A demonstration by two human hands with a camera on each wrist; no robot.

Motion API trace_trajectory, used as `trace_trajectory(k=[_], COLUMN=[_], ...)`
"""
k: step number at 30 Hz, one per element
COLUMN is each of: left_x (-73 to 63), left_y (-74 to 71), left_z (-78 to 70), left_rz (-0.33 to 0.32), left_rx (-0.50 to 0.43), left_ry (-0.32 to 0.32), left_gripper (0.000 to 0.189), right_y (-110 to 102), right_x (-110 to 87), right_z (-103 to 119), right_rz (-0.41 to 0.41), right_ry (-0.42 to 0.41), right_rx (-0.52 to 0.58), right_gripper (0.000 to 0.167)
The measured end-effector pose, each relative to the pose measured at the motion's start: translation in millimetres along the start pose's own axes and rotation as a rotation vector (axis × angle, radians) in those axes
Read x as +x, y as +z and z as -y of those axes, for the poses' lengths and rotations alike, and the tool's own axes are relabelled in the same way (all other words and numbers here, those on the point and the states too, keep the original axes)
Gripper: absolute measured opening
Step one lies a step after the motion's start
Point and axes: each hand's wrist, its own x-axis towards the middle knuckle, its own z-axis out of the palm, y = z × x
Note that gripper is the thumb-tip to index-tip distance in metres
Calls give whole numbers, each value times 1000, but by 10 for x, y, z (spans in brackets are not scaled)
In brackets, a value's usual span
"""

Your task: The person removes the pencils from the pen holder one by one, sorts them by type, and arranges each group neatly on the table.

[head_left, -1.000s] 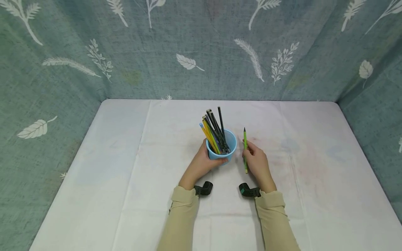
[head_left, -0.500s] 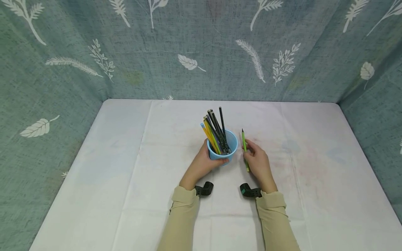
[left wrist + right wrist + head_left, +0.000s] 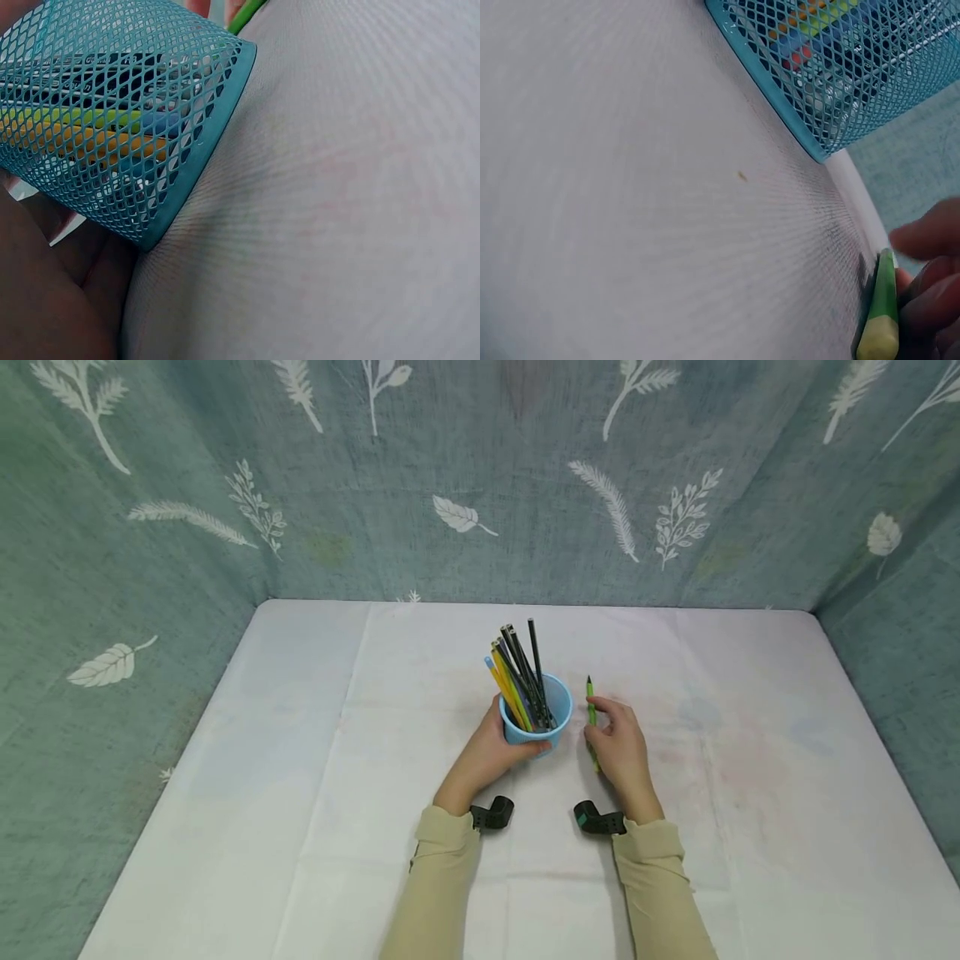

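Note:
A light-blue mesh pencil cup (image 3: 558, 695) stands on the white-covered table, tilted slightly if at all. My left hand (image 3: 483, 756) grips it from the left, thumb across its near side. Several pencils (image 3: 525, 672), black, yellow and green, lean leftward inside it; their lower ends show through the mesh in the left wrist view. Just right of the cup, my right hand (image 3: 618, 747) holds a green pencil (image 3: 883, 304) between thumb and fingers, low at the table surface. Its dark point faces away from me and its yellowish end faces the wrist.
The white tablecloth (image 3: 787, 735) has fold lines and faint stains. A grey-green curtain (image 3: 510, 560) with white leaf prints hangs behind and at both sides. A black wrist device (image 3: 492, 812) sits on each arm.
The green pencil has swung a little and come lower, its point shifting away from the cup. My left hand keeps its grip on the cup. The head view has shifted slightly.

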Motion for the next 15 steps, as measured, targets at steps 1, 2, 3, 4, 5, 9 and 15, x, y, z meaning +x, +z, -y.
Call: trace_trajectory(k=[1,2,3,4,5,9,15], left_x=[-3,-6,-8,-7,-5,-10,-19], left_y=[-1,0,1,2,3,15,4], left_z=[2,5,9,12,11,17,6], left_rz=[0,-3,-4,-3,-1,6,-2], left_rx=[1,2,2,-1,-4,-4,12], left_ry=[0,3,3,5,5,-10,-16], left_gripper=[86,87,87,87,86,87,86], right_y=[-2,-8,-13,-19,-25,-37,-8], right_x=[-2,-6,-12,-17,-23,-54,-88], right_z=[0,4,6,10,15,28,106], right_rz=[-1,-3,-4,-11,-18,-29,-40], right_ry=[16,37,59,79,97,93,-7], right_rx=[22,49,80,116,155,325,505], right_gripper=[35,32,30,27,25,23,29])
